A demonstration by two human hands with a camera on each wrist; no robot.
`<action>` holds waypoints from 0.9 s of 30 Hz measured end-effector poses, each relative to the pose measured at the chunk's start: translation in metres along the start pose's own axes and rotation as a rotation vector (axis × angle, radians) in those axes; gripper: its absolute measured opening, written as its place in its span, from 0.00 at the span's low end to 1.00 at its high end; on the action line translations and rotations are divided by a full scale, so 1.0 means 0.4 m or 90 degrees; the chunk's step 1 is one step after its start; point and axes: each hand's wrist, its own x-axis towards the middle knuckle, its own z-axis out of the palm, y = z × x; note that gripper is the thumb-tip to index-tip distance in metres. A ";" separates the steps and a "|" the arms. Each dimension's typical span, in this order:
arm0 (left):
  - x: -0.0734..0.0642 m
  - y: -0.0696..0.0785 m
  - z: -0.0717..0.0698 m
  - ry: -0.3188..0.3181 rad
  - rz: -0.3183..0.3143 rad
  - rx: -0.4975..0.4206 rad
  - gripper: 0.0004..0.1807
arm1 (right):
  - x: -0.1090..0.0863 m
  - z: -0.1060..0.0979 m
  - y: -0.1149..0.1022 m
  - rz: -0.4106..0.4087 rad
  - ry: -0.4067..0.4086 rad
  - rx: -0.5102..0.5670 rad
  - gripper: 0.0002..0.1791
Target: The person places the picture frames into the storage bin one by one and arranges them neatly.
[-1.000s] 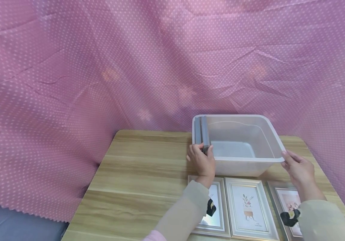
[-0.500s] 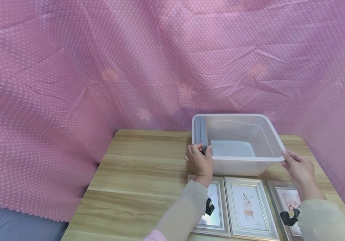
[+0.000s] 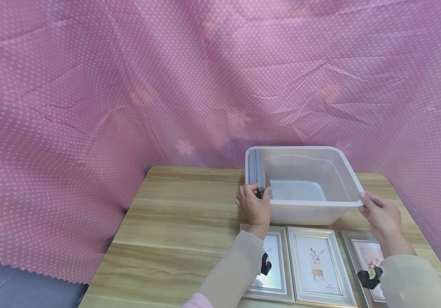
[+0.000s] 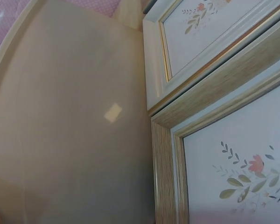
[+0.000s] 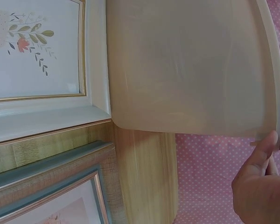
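A white plastic bin [image 3: 301,213] stands on the table near the back. Inside, along its left wall, grey picture frames [image 3: 257,164] stand on edge, side by side. My left hand [image 3: 256,207] is at the bin's near left corner, thumb on the inner side and fingers on the outer side, gripping the near end of the frames; the palm hides part of that end. At the near right corner, my right hand [image 3: 383,216] pinches the bin's rim [image 5: 279,93] between thumb and fingers.
Three picture frames lie flat before the bin: a left one [image 3: 280,244] partly under my left arm, a middle one [image 3: 318,261] with a plant print, and a right one [image 3: 367,252] partly under my right sleeve. A pink dotted cloth [image 3: 205,85] hangs behind the wooden table [image 3: 166,239].
The inner grey frame has shifted left against the one beside it, closing the gap between them. My left hand moved slightly left with it. My right hand stayed at the rim.
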 end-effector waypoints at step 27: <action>0.007 -0.027 -0.035 -0.031 0.052 -0.118 0.28 | -0.017 -0.003 -0.001 0.004 -0.001 0.005 0.05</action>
